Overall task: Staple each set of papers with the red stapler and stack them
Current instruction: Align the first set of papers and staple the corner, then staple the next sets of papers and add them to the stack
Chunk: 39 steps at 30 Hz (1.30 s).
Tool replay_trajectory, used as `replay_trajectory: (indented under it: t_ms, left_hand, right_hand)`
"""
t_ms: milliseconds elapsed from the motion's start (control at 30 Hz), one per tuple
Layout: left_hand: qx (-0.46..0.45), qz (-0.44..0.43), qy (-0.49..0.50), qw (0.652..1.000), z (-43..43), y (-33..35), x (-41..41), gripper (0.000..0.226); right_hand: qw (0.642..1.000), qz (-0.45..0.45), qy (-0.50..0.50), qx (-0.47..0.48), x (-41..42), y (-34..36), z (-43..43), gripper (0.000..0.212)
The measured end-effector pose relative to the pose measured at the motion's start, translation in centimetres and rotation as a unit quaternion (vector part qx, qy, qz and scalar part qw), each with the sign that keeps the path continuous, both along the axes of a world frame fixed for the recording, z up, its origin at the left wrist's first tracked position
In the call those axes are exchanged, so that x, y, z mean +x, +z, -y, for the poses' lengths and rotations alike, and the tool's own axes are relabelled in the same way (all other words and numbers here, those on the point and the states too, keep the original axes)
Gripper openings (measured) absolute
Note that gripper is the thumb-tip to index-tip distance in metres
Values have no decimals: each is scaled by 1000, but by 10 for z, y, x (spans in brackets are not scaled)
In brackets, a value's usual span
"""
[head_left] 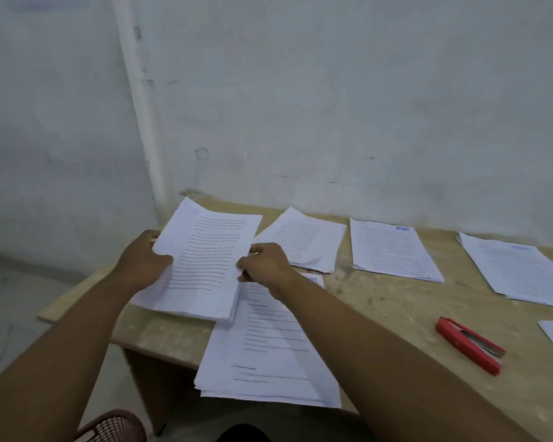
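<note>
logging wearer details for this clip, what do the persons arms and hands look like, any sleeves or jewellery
Both forearms are bare as far as the frame shows, with no sleeves in view. The left hand and right hand are bare too: no gloves, watch or bracelet visible. Rings cannot be ruled out; the fingers are partly hidden.

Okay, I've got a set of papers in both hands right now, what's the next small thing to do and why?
Probably square up the held set, then reach for the red stapler. The left hand and right hand both grip the set by its side edges, raised off the table, and the stapler lies untouched well off to the right, so one hand must let go to fetch it.
</note>
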<state>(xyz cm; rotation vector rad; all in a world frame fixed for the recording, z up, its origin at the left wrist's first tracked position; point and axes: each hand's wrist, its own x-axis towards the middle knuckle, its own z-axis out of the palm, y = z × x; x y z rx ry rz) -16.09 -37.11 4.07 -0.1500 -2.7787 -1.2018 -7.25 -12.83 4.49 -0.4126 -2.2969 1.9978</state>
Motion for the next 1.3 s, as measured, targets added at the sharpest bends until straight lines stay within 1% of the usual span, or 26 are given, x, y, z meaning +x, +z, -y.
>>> replay_trajectory:
  t_ms: [67,100,200,233,267,300,333,367,400,433,467,533,633,733,800,867,933,967,1000,1100,1167,1233,1300]
  left_hand:
    - [-35,-11,20,999,20,-14,-16,52]
    - [-56,-10,25,998,28,-21,-23,51]
    - [-111,6,24,994,43,-37,-41,55]
    - [-121,13,23,992,46,-41,-47,58]
    - [-132,19,20,991,49,-45,-54,61]
    - [-145,25,14,989,50,-48,-60,64]
    - [-158,29,9,987,51,-51,-66,64]
    - [-171,31,5,985,51,-55,-72,64]
    - [-182,31,3,983,50,-58,-78,63]
    - [-197,28,5,980,49,-60,-81,63]
    - [-221,22,9,975,46,-63,-83,63]
    - [-276,14,25,961,40,-64,-79,58]
    - [-311,-15,61,948,28,-63,-69,54]
    - [-320,-74,86,941,11,-59,-53,52]
    - [-287,-107,69,949,-7,-52,-37,46]
    - [-252,-125,32,959,-30,-42,-19,33]
    - [-218,-104,-11,970,-54,-31,2,27]
    - [-213,-75,-26,974,-65,-26,11,30]
    - [-226,-43,-37,972,-76,-22,19,36]
    - [-293,38,-63,953,-103,-17,40,59]
    - [-312,76,-64,945,-112,-16,47,67]
    - [-322,103,-63,939,-119,-17,53,67]
    - [-322,119,-66,937,-125,-18,57,60]
  right_hand:
    - [999,19,1,35,-21,-11,22,21]
    - [997,25,-1,67,-28,-15,31,15]
    - [982,33,-1,184,-47,-30,47,9]
    - [974,34,-4,226,-52,-34,51,10]
    - [966,40,-9,253,-58,-38,54,18]
    - [962,34,-13,270,-62,-42,55,24]
    - [959,33,-18,281,-64,-42,56,22]
    - [955,30,-15,293,-68,-44,56,12]
    - [951,25,-11,308,-69,-45,56,10]
    - [945,22,-6,327,-71,-46,57,19]
    - [937,11,-3,348,-73,-48,57,23]
    - [929,-2,-10,369,-75,-49,57,24]
    - [919,-32,-22,393,-71,-42,52,20]
    - [910,-44,-32,411,-60,-33,34,20]
    - [905,-43,-37,422,-49,-27,19,20]
    - [897,-32,-51,437,-33,-22,0,20]
    - [897,-19,-63,438,-10,-20,-22,21]
    - [898,-12,-66,435,1,-21,-34,22]
    - [898,-1,-68,434,15,-22,-45,24]
    - [904,25,-74,421,53,-34,-77,32]
    - [907,40,-71,414,72,-44,-92,39]
    - [906,49,-42,419,87,-55,-104,47]
    - [905,43,-14,424,98,-66,-110,52]
